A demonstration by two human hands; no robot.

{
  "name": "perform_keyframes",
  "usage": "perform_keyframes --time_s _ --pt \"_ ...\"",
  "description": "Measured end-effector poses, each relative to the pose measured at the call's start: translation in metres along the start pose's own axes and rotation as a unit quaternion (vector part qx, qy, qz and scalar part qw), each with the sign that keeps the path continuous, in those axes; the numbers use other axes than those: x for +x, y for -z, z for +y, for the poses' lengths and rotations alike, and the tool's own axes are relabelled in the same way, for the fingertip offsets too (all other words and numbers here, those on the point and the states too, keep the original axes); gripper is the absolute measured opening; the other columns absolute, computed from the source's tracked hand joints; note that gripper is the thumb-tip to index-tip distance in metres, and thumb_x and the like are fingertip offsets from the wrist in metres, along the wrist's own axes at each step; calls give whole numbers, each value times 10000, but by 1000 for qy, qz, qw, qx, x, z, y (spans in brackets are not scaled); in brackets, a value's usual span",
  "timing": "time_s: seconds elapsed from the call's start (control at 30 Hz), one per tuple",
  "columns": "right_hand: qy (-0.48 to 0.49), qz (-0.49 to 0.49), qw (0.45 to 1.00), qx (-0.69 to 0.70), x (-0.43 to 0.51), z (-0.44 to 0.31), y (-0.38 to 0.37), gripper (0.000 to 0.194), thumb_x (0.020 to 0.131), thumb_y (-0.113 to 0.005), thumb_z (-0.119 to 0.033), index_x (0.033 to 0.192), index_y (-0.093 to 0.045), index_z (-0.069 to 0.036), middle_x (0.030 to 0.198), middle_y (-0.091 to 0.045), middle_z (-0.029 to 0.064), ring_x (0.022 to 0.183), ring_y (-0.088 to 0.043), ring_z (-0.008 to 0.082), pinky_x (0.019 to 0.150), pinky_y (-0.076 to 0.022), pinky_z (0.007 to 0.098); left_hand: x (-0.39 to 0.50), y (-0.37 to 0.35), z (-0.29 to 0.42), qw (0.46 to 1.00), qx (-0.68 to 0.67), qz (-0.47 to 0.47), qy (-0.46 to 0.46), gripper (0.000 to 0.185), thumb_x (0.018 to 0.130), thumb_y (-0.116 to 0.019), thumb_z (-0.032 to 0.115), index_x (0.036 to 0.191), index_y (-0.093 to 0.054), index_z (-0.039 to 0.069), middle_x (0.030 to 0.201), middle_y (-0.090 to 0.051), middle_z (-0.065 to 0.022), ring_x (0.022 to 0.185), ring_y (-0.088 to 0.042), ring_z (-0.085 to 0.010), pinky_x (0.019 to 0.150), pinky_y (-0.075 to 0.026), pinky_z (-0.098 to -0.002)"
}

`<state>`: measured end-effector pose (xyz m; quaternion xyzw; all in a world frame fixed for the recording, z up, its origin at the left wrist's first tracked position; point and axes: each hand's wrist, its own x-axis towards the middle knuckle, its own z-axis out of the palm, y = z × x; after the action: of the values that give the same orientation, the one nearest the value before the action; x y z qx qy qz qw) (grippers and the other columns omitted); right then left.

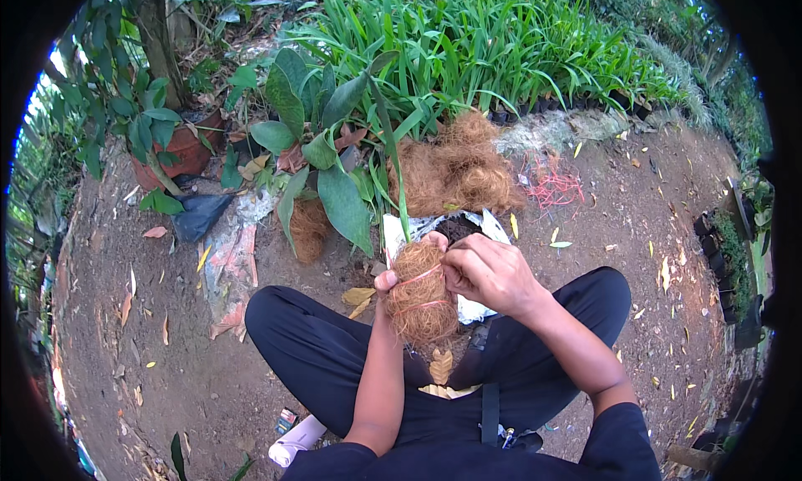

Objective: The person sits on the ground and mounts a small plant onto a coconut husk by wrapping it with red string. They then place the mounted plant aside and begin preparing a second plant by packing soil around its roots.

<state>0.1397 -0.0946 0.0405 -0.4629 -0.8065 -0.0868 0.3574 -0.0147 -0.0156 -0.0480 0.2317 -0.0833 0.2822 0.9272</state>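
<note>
My left hand [386,281] grips a bundle of brown coconut fibre [421,321] from its left side and from behind, above my crossed legs. Two pink plastic strings [424,303] circle the bundle. A long green leaf shoot [401,199] rises out of its top. At the bundle's upper right, my right hand [485,271] has its fingertips pinched together where the upper string ends; the pinched bit is mostly hidden. Behind both hands lies an opened white sack [495,227] with dark soil [458,228] in it.
A heap of loose coconut fibre [460,167] lies ahead, beside tangled pink strings [554,189]. Another fibre-wrapped plant [308,230] stands left of it. Farther left is a terracotta pot [182,149]. Strappy green plants [470,48] line the back. A pale rolled item [297,442] lies by my left leg.
</note>
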Motion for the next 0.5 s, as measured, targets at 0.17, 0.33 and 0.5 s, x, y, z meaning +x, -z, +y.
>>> perform_keyframes --time_s 0.17,0.33,0.5 --pt "-64 2 995 73 1 -9 -1 265 773 -739 -49 986 -583 -26 867 -605 91 766 -659 255 647 -559 361 -5 -4 4 999 38 19 -14 860 607 -787 477 1210 -366 30 1008 -563 -149 878 -669 -251 740 -619 -397" --pt "-188 6 944 272 3 -15 3 194 855 -698 1 1018 -593 -1 910 -653 116 802 -694 256 679 -561 340 -2 1 6 999 2 -49 3 859 613 -794 476 1196 -348 29 989 -576 -186 820 -688 -306 695 -626 -429" --pt "-264 -13 887 379 6 -20 12 128 896 -645 52 1020 -626 25 926 -681 107 781 -705 185 676 -564 287 1 5 5 982 -111 -150 2 957 617 -804 567 1211 -316 -3 966 -592 -253 687 -680 -387 546 -602 -522"
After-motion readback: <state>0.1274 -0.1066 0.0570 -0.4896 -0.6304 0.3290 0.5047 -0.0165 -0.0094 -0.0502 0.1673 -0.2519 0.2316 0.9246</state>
